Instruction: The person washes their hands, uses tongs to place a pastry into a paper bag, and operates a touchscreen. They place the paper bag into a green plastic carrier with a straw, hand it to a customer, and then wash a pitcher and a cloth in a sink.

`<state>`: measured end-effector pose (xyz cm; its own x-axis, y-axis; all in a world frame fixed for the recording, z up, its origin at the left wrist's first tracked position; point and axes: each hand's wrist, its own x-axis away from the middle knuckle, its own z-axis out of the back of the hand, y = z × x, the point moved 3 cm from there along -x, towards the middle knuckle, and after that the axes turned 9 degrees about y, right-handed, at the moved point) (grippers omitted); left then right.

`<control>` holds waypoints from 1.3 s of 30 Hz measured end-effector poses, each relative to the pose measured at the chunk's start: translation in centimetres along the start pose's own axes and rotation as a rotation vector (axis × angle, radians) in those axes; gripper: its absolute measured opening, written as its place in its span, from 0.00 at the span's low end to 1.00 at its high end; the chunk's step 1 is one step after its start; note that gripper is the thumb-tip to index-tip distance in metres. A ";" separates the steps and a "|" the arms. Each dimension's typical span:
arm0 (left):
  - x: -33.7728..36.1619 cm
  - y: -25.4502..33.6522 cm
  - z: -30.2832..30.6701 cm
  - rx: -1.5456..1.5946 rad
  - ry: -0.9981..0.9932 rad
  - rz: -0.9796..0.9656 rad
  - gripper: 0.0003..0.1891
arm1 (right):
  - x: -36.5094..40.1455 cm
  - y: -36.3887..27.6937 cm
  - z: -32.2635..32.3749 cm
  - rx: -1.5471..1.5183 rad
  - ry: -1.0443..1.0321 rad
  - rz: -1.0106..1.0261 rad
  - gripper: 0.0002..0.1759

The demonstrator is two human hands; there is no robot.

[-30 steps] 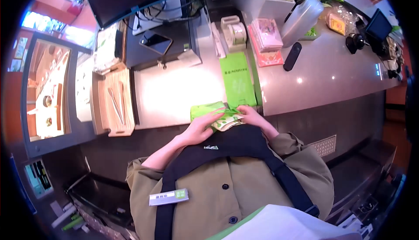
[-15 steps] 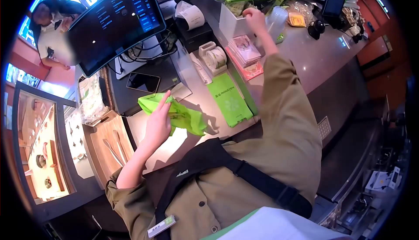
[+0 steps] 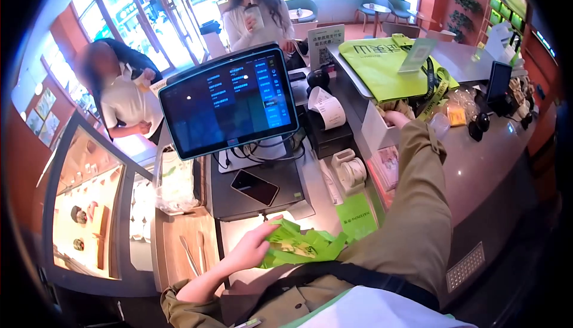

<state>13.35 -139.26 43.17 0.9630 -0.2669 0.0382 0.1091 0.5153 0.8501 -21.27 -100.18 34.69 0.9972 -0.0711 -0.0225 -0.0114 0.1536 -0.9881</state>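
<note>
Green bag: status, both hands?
Left hand holds green bag on counter. Right hand in white box, grip hidden. Nothing in the way.

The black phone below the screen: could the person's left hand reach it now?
Probably yes: the phone lies flat just beyond the left hand with nothing standing between them, though that hand grips the green bag.

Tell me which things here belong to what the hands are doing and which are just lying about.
In use: left hand on crumpled green bag; right hand reaching into white box.
Lying about: phone, tongs, roll dispenser, flat green bag.
</note>
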 end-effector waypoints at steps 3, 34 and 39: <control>-0.4 -1.1 0.7 0.029 -0.008 0.001 0.25 | -4.3 1.6 0.1 1.247 -0.225 -0.081 0.19; -3.5 -1.1 3.1 0.095 0.110 -0.045 0.35 | 30.8 -10.8 -20.7 0.001 0.041 1.161 0.08; -3.0 0.2 4.1 0.099 0.015 -0.034 0.35 | 27.8 -9.5 -21.5 0.036 -0.008 0.656 0.03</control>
<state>9.47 -141.74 45.39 0.9627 -0.2705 0.0011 0.1178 0.4228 0.8985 5.01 -124.76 40.15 0.7848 0.0559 -0.6172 -0.6148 0.1951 -0.7641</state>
